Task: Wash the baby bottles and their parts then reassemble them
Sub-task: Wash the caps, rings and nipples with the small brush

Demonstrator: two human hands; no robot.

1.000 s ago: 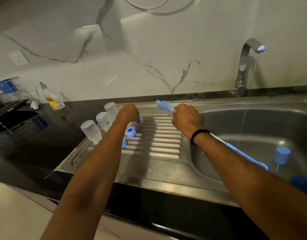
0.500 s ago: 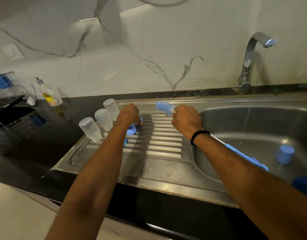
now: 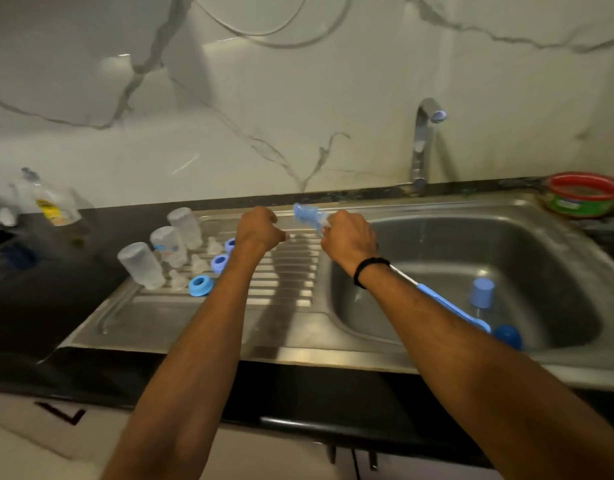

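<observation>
both hands are over the far edge of the drainboard (image 3: 284,327). left hand (image 3: 258,230) is curled into a fist with its back to the camera and thumb pointing right; whether anything sits inside it i cannot tell. right hand (image 3: 348,240), with a black wristband (image 3: 369,271), grips the bottle brush (image 3: 307,213) just behind its pale blue head. the head points left toward the left hand, apart from it, and the blue handle runs back under the forearm over the basin (image 3: 541,244)

three clear bottles (image 3: 169,245) stand upside down in a slanted row along the drainboard's left edge. just right of them lie three clear nipples (image 3: 198,263), then three blue rings (image 3: 201,285), the farthest ring partly hidden behind the left wrist

a light blue cap (image 3: 483,292) stands in the basin near its front right corner, with a darker blue round piece (image 3: 508,336) closer to the front edge. a thin stream falls from the tap (image 3: 424,143) at the basin's far edge. a red-rimmed green tub (image 3: 584,195) sits at the sink's far right corner, and a blurred soap bottle (image 3: 50,202) stands at the far left of the counter (image 3: 38,306)
</observation>
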